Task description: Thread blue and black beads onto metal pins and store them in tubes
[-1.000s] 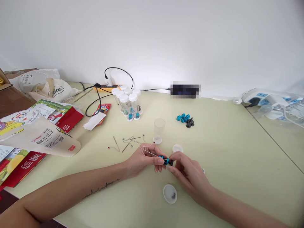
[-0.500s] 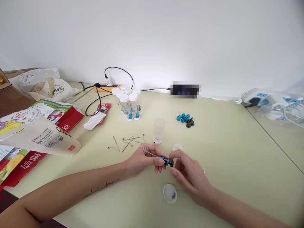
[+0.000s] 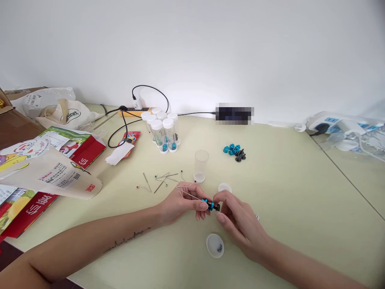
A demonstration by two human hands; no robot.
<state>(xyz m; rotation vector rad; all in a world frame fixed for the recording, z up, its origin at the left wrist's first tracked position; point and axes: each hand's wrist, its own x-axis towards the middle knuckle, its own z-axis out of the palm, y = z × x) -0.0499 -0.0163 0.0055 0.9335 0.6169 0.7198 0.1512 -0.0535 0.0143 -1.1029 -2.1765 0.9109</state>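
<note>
My left hand (image 3: 183,202) pinches a thin metal pin (image 3: 189,193) that carries blue and black beads (image 3: 212,206) near its tip. My right hand (image 3: 237,218) closes its fingertips on the black bead at the end of that pin. Both hands hover just above the pale green table (image 3: 285,192). A small white cap (image 3: 215,245) holding a few dark beads lies just in front of my hands. An open clear tube (image 3: 201,165) stands behind them, with a white lid (image 3: 225,188) beside it.
Loose pins (image 3: 161,180) lie left of the tube. Several capped tubes (image 3: 163,129) stand at the back, with a pile of blue and black beads (image 3: 235,151) to their right. Printed bags (image 3: 45,160) fill the left side. Power strips (image 3: 339,124) and cables sit at the far right.
My right fingers have shifted slightly on the beads at the pin's tip. Otherwise the hands and objects stay where they were.
</note>
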